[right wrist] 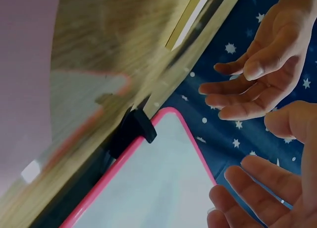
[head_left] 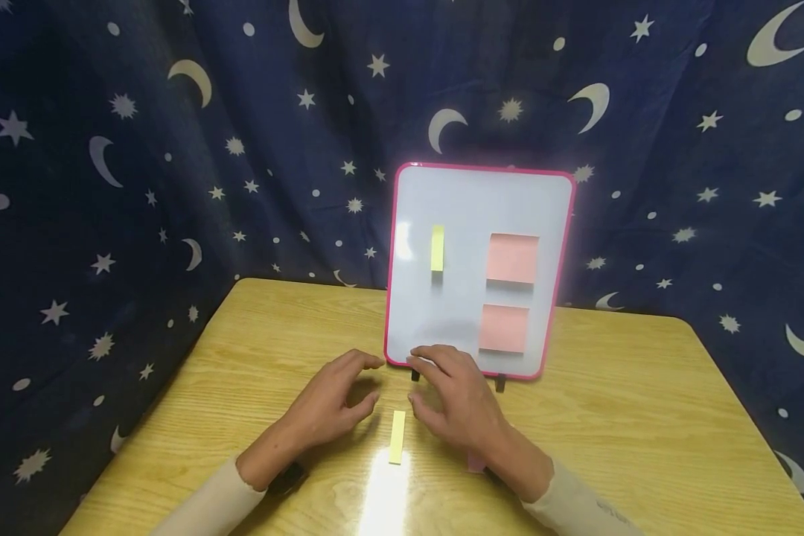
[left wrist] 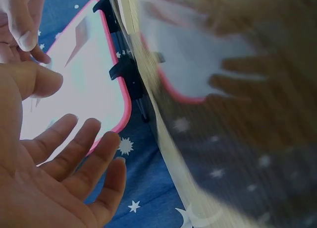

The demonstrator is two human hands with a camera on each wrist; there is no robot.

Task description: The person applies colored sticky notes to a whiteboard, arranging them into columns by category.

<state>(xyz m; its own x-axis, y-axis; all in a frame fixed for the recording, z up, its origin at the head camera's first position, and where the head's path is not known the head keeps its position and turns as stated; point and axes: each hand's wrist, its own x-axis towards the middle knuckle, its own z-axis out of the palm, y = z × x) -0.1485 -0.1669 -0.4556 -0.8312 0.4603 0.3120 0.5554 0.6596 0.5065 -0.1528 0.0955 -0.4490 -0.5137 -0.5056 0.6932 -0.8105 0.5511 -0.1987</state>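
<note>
My left hand hovers over the table with fingers loosely bent and nothing in them. Facing it, my right hand also holds nothing, its fingertips overlapping the lower edge of the whiteboard in the head view. A narrow yellow sticky strip lies on the table between the two hands, nearer the right thumb. The pink-rimmed whiteboard bears another yellow strip at its left and two pink square sticky notes stacked one above the other at its right. The left wrist view shows the left fingers spread and relaxed.
Small black stand feet support the board on the glossy wooden table. Something pink is partly hidden under my right forearm. A dark blue curtain with moons and stars hangs behind and beside the table.
</note>
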